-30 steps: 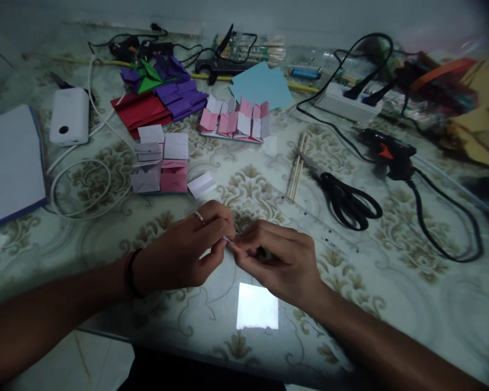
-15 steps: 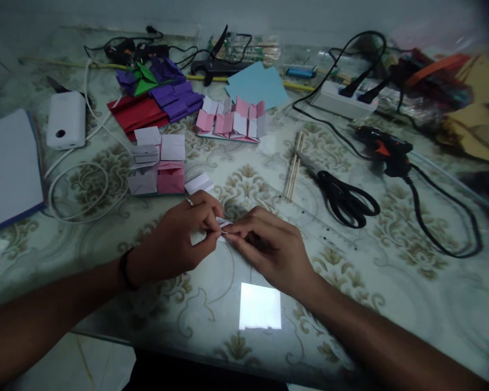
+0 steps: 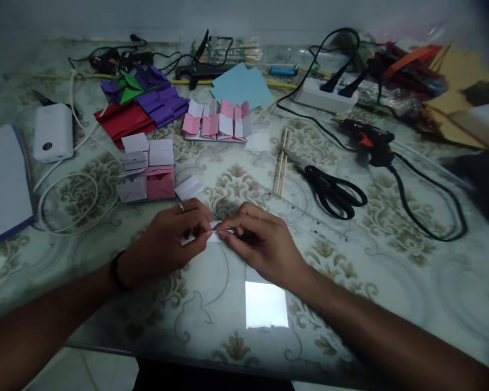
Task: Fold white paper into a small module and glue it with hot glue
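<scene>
My left hand (image 3: 165, 244) and my right hand (image 3: 261, 247) meet over the patterned table (image 3: 391, 282), fingers pinched together on a small pale folded paper piece (image 3: 214, 235) held between them. Most of that piece is hidden by my fingers. A ring sits on a left finger and a dark band on the left wrist. Just beyond my left hand lie folded white and pink paper units (image 3: 149, 168) and a loose white folded slip (image 3: 188, 187).
Black scissors (image 3: 330, 187), thin wooden sticks (image 3: 281, 161), a clear ruler (image 3: 309, 220) and a glue gun (image 3: 369, 144) with its cord lie to the right. Pink-white (image 3: 218, 122), purple (image 3: 157, 100) and red (image 3: 124, 119) folded papers, a white power bank (image 3: 52, 133) and a power strip (image 3: 324, 98) lie farther back.
Both hands have shifted slightly up and left in view while keeping their pinch on the paper piece; the camera has drifted, sliding the table items leftward.
</scene>
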Tool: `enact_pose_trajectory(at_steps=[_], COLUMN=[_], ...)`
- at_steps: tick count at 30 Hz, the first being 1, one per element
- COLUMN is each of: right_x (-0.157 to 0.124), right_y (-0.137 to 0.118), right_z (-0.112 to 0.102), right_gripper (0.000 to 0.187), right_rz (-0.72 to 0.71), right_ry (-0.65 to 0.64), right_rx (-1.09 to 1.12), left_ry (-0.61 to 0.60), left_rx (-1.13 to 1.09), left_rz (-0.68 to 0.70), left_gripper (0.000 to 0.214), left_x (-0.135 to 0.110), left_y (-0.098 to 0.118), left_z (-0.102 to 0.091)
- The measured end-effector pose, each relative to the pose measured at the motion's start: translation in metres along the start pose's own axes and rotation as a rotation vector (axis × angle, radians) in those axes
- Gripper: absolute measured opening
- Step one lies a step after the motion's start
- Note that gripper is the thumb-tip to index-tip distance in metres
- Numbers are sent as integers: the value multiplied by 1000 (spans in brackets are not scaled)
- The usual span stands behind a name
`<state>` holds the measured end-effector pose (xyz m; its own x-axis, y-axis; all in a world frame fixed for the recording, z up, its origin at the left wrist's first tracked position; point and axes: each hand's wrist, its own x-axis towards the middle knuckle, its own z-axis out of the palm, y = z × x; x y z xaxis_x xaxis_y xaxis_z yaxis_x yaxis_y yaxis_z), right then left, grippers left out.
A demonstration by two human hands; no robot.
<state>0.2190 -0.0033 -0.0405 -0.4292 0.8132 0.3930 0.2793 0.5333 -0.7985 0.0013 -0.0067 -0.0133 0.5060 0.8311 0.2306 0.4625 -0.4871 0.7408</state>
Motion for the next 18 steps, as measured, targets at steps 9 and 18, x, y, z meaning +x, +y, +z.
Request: enact_pose_trajectory(at_steps=[9,18], right_x=[0,4], right_y=[2,3], right_z=[2,-3], right_gripper=[6,7], right_rz=[-25,41], right_ry=[-47,-38], right_rx=[-31,-11], left_ry=[10,-23], left_rx=[78,-42], left_rz=[86,-92], left_gripper=[14,13], left_x=[0,7], left_y=[-3,-2], left_z=[6,-7])
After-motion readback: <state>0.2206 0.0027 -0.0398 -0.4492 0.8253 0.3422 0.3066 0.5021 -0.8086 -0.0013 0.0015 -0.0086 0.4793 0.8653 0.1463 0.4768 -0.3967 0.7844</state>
